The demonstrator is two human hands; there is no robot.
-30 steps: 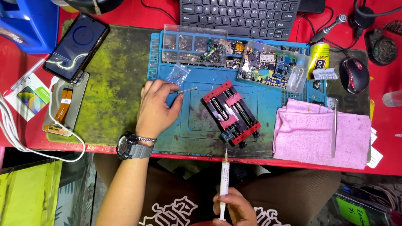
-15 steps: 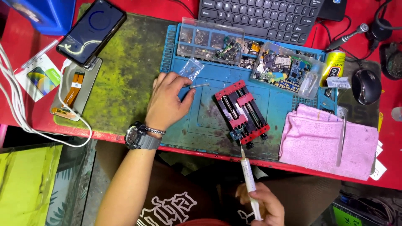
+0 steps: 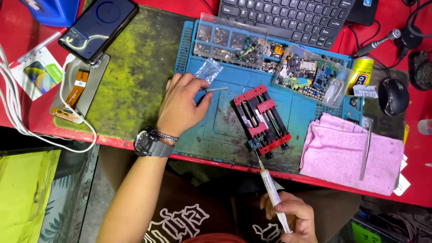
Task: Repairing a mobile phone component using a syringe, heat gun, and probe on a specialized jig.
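My left hand [image 3: 181, 107] rests on the blue work mat [image 3: 211, 130] and pinches a thin metal tool [image 3: 217, 89] that points right. My right hand [image 3: 290, 217] is low at the table's near edge, closed on a clear syringe [image 3: 271, 190]. The syringe's needle tip touches a small circuit board [image 3: 256, 144] clamped at the near end of a red and black board holder [image 3: 262, 119]. A dark watch and a bracelet sit on my left wrist.
Clear parts trays [image 3: 231, 40] with several small boards line the mat's far edge. A pink cloth [image 3: 346, 155] with tweezers [image 3: 366, 148] lies at right. A phone [image 3: 99, 27], a flex cable, white cables, a keyboard [image 3: 288, 18], a mouse [image 3: 393, 95] and a yellow tube [image 3: 360, 78] surround the mat.
My right hand has tilted the syringe and brought its tip up to the small board at the holder's near end. My left hand has hardly moved. The camera has shifted.
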